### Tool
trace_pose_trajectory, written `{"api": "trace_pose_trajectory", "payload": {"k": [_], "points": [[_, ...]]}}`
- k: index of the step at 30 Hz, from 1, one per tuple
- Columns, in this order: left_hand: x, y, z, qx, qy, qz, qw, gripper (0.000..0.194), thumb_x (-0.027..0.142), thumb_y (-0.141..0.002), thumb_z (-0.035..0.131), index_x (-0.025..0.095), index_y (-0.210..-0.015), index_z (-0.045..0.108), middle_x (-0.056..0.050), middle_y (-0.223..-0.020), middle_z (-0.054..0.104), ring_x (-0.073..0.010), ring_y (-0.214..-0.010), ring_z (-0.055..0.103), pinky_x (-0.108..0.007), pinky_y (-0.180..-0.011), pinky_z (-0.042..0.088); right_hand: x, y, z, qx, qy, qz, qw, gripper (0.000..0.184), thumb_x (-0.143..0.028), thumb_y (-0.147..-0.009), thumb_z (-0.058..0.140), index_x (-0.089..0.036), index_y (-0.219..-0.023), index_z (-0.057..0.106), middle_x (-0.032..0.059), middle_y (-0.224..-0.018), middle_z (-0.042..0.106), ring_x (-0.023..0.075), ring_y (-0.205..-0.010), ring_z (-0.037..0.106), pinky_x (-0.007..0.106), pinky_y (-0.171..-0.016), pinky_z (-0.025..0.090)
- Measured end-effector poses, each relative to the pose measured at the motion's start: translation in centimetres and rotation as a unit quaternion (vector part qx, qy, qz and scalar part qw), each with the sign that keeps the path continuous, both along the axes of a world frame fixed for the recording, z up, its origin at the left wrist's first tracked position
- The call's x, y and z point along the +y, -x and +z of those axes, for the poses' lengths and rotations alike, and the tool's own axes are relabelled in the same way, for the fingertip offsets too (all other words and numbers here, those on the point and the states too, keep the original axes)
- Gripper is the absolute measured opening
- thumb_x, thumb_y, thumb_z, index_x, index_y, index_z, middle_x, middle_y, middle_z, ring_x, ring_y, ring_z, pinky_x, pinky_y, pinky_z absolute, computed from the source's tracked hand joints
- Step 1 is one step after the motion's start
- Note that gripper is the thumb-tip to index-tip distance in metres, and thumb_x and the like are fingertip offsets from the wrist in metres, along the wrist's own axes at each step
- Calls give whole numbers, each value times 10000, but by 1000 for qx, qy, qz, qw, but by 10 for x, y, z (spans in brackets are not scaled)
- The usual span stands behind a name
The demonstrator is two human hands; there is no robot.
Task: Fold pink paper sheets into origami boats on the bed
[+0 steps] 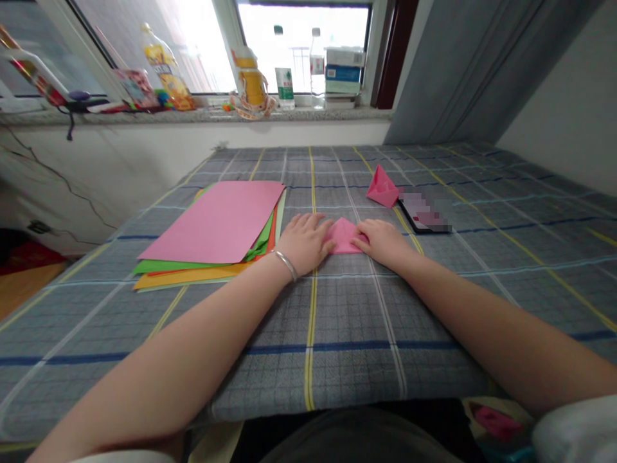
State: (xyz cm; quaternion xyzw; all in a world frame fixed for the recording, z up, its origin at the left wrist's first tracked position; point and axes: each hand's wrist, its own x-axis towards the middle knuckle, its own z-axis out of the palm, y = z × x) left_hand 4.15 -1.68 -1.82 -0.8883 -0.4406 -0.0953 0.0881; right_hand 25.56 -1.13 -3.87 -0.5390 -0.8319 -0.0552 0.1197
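The left hand (304, 243) and right hand (380, 243) lie flat, close together, fingertips touching a folded pink paper shape (343, 239) between them.

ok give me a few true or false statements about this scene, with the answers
The left hand and right hand both rest on the folded pink paper: true.
A silver bangle sits on the right wrist: false, it sits on the left wrist.
A green sheet tops the stack of coloured paper: false, a pink sheet lies on top.
A second folded pink paper lies beside a phone or tablet: true.
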Motion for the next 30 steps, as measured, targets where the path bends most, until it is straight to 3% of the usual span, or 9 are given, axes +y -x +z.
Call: {"api": "trace_pose_trajectory", "payload": {"k": [3, 10, 15, 20, 28, 30], "points": [[5, -9, -15, 2, 6, -94, 996, 504, 404, -966, 381, 172, -1413, 382, -118, -1500, 361, -278, -1398, 290, -492, -1141, 207, 0, 0, -1, -3, -6, 0, 1000, 215, -359, -914, 504, -182, -858, 611, 76, -911, 669, 208, -831, 577, 304, -710, 365], [1, -20, -20, -7, 5, -123, 992, 490, 337, -986, 286, 153, -1436, 338, -96, -1499, 376, -225, -1415, 278, -484, -1176, 111, 3, -1, -4, 2, -3, 0, 1000, 226, -342, -921, 481, -171, -943, 628, 89, -950, 676, 222, -884, 590, 311, -756, 385], [-2, -32, -27, -15, 85, -94, 992, 579, 338, -977, 280, 68, -1483, 200, -131, -1519, 324, -211, -1420, 269, -413, -1171, 185, 3, 0, -3, 0, 1, -7, 1000, 224, -318, -911, 486, -157, -962, 633, 96, -978, 681, 225, -914, 603, 305, -775, 396], [3, -32, -25, -16, 160, -88, 983, 567, 330, -976, 268, 110, -1494, 200, -81, -1547, 271, -189, -1441, 209, -401, -1177, 173, 1, -4, 3, 12, 24, -36, 999, 239, -388, -895, 506, -186, -893, 634, 81, -934, 690, 222, -864, 614, 306, -721, 393], [4, -32, -20, -18, 178, -89, 980, 525, 289, -974, 259, 198, -1490, 247, -48, -1557, 254, -187, -1441, 206, -406, -1173, 172, 1, -45, 17, 145, 148, -82, 975, 206, -378, -786, 644, -201, -893, 632, 53, -896, 680, 192, -811, 606, 286, -687, 423], [4, -32, -19, -13, 176, -91, 980, 515, 285, -976, 258, 211, -1486, 263, -48, -1559, 250, -198, -1440, 209, -408, -1171, 175, 2, -55, 19, 176, 192, -95, 961, 271, -375, -760, 670, -195, -958, 628, 46, -828, 655, 174, -718, 590, 275, -606, 416]]}}
